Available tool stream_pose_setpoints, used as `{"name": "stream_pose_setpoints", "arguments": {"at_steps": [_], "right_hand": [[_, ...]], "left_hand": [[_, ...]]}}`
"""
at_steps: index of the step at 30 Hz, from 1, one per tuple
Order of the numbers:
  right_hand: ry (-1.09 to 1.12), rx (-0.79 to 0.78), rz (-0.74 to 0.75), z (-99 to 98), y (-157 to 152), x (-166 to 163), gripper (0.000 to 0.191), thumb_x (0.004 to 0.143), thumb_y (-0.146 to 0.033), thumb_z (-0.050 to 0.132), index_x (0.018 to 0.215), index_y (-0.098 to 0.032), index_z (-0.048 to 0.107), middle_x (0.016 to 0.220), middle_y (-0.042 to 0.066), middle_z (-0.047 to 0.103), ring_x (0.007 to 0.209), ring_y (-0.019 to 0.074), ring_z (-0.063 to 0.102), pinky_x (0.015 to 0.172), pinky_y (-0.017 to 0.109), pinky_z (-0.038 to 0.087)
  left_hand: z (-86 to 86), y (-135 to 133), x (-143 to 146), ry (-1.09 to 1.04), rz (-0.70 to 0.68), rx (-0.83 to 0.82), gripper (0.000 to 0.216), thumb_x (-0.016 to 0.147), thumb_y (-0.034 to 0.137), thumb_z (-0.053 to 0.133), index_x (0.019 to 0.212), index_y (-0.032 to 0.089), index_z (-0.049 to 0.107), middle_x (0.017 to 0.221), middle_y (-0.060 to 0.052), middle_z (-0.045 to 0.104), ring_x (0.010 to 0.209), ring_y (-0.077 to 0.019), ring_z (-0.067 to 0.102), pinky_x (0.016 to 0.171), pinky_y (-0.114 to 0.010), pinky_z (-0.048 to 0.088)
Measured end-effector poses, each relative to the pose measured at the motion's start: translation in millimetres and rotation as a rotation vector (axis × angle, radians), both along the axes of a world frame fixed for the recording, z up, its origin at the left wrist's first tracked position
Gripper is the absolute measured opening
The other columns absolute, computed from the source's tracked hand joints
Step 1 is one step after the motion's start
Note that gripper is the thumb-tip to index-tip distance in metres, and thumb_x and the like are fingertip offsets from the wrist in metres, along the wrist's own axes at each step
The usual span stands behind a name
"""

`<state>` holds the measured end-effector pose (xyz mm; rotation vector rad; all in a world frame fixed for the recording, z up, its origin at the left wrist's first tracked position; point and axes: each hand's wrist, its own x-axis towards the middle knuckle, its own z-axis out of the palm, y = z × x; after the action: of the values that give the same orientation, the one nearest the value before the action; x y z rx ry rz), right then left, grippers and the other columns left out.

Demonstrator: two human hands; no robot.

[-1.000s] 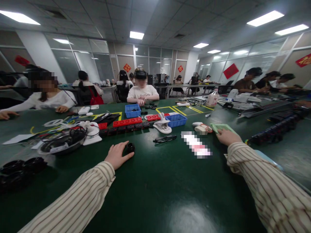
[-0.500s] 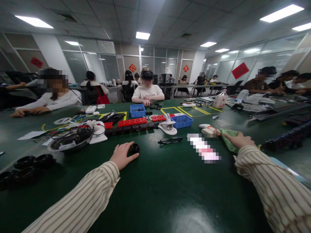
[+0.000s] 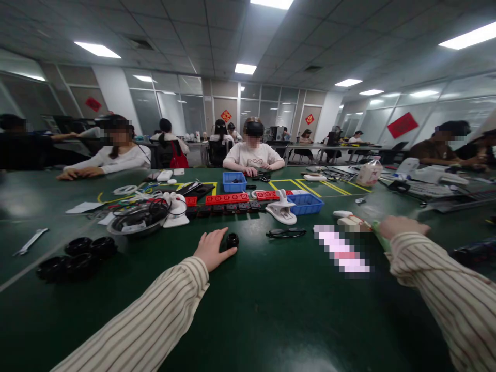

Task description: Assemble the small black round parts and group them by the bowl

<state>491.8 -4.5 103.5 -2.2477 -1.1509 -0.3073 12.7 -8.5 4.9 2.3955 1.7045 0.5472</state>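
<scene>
My left hand (image 3: 213, 249) rests on the table with its fingers apart. A small black ring-like piece (image 3: 232, 241) stands at its fingertips, between forefinger and thumb; a firm grip on it does not show. To the right, my right hand (image 3: 405, 227) is blurred by motion, with its fingers bent down over a soft green cloth-like thing (image 3: 383, 238). Part of that green thing is hidden under the hand. Beside it lies a pale bundle (image 3: 353, 222). Black-framed glasses (image 3: 285, 233) lie between my hands, near a pixelated pinkish sheet (image 3: 341, 249).
Several black rings (image 3: 79, 257) and a wrench (image 3: 31, 242) lie at left. A metal bowl (image 3: 139, 227) holds cables. Red and black socket blocks (image 3: 227, 199), a white clip stand (image 3: 282, 209) and blue bins (image 3: 234, 182) stand ahead. A person (image 3: 253, 152) sits opposite.
The view has turned left, so things appear farther right. My right hand has moved over the green thing, which shows less now. A slightly wider gap shows between my left forefinger and the black piece.
</scene>
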Motion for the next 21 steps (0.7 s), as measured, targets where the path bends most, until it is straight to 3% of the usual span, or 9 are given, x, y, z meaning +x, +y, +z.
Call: {"name": "stream_pose_setpoints", "arguments": {"at_steps": [2, 5, 7, 10, 12, 15, 21], "right_hand": [[-0.029, -0.108, 0.185, 3.7, 0, -49, 0.027, 0.077, -0.029, 0.056, 0.087, -0.007, 0.065, 0.093, 0.029, 0.057, 0.091, 0.0294, 0.056, 0.068, 0.041, 0.032], [-0.008, -0.154, 0.710, -8.2, -12, -153, 0.030, 0.084, -0.031, 0.043, 0.103, -0.013, 0.057, 0.098, 0.016, 0.060, 0.091, 0.0234, 0.056, 0.072, 0.034, 0.037], [0.052, -0.050, 0.985, -25.8, -22, -223, 0.029, 0.088, -0.032, 0.035, 0.106, -0.018, 0.054, 0.099, 0.009, 0.059, 0.090, 0.0192, 0.055, 0.075, 0.031, 0.039], [0.037, 0.142, 1.109, -55.4, -25, -297, 0.030, 0.084, -0.034, 0.042, 0.106, -0.015, 0.050, 0.094, 0.008, 0.057, 0.089, 0.0193, 0.052, 0.078, 0.032, 0.039], [0.043, 0.193, 1.040, -72.1, -18, -318, 0.033, 0.081, -0.040, 0.047, 0.102, -0.014, 0.049, 0.095, 0.009, 0.054, 0.090, 0.0211, 0.049, 0.078, 0.034, 0.039], [0.016, 0.136, 0.994, -88.0, -6, -325, 0.036, 0.075, -0.046, 0.053, 0.094, -0.015, 0.050, 0.093, 0.008, 0.051, 0.086, 0.0218, 0.048, 0.075, 0.034, 0.040], [-0.037, 0.103, 1.101, -91.4, -4, -317, 0.021, 0.077, -0.031, 0.053, 0.094, -0.017, 0.054, 0.088, 0.006, 0.051, 0.087, 0.0190, 0.047, 0.077, 0.032, 0.038]], "left_hand": [[1.2, 0, 0, -0.018, -0.009, 0.012, 0.069, 0.073, 0.061, 0.044, 0.127, 0.017, 0.035, 0.126, -0.013, 0.045, 0.118, -0.0289, 0.039, 0.101, -0.052, 0.021], [4.2, -1, 1, -0.036, -0.011, 0.061, 0.070, 0.065, 0.064, 0.052, 0.117, 0.018, 0.045, 0.116, -0.011, 0.052, 0.111, -0.0293, 0.044, 0.099, -0.051, 0.023], [6.0, -2, 2, -0.032, 0.015, 0.115, 0.067, 0.059, 0.065, 0.058, 0.107, 0.018, 0.050, 0.106, -0.009, 0.055, 0.105, -0.0288, 0.047, 0.099, -0.051, 0.024], [6.4, -2, 5, -0.007, 0.071, 0.171, 0.056, 0.058, 0.061, 0.061, 0.093, 0.019, 0.056, 0.095, -0.007, 0.057, 0.099, -0.0276, 0.050, 0.098, -0.051, 0.025], [5.0, 0, 7, 0.007, 0.094, 0.187, 0.044, 0.062, 0.055, 0.061, 0.087, 0.019, 0.057, 0.091, -0.006, 0.058, 0.095, -0.0264, 0.051, 0.096, -0.049, 0.027], [1.8, 5, 8, -0.004, 0.074, 0.185, 0.030, 0.065, 0.040, 0.062, 0.086, 0.019, 0.058, 0.089, -0.005, 0.059, 0.092, -0.0247, 0.052, 0.093, -0.045, 0.032], [-3.3, 14, 1, -0.136, -0.047, 0.096, 0.029, 0.065, 0.035, 0.062, 0.088, 0.017, 0.059, 0.089, -0.005, 0.058, 0.087, -0.0225, 0.053, 0.080, -0.036, 0.042]]}}
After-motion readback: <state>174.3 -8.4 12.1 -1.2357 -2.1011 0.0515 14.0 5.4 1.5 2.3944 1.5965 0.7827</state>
